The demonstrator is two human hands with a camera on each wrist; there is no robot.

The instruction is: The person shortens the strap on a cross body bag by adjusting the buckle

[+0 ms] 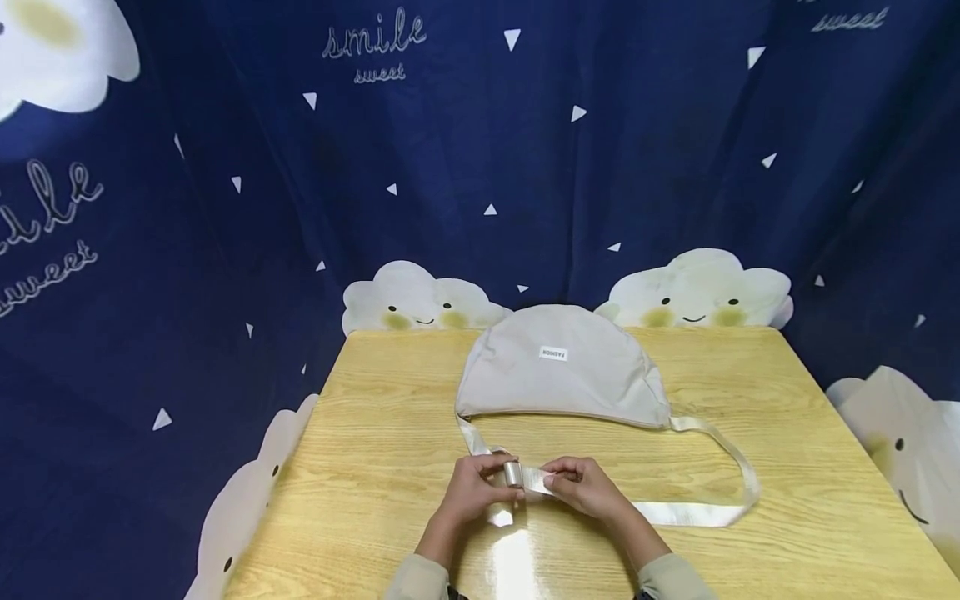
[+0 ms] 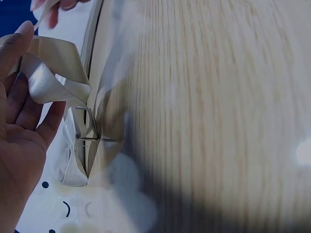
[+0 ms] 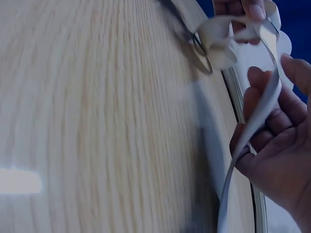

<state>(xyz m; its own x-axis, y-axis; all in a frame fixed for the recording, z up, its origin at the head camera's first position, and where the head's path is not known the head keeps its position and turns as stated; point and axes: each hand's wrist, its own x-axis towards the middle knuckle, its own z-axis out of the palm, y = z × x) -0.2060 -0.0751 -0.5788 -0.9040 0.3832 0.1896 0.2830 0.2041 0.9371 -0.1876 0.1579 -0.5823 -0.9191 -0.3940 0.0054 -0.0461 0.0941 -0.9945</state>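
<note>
A pale beige half-moon bag (image 1: 558, 367) lies on the table with a small white label on its front. Its light webbing strap (image 1: 693, 513) loops out from both lower corners. My left hand (image 1: 474, 486) pinches the strap between thumb and fingers, where a shiny folded part (image 1: 513, 474) shows. Just to the right, my right hand (image 1: 588, 487) holds a stretch of the same strap, which crosses its fingers (image 3: 279, 119) in the right wrist view. Below the left hand, in the left wrist view, a thin metal buckle (image 2: 88, 138) sits on a twisted strap loop (image 2: 53, 85).
The wooden table (image 1: 375, 433) extends around the bag and both hands. Behind it hangs a dark blue curtain (image 1: 450, 150) with white triangles, lettering and smiling clouds. A bright glare spot (image 1: 514, 562) lies on the tabletop near the front.
</note>
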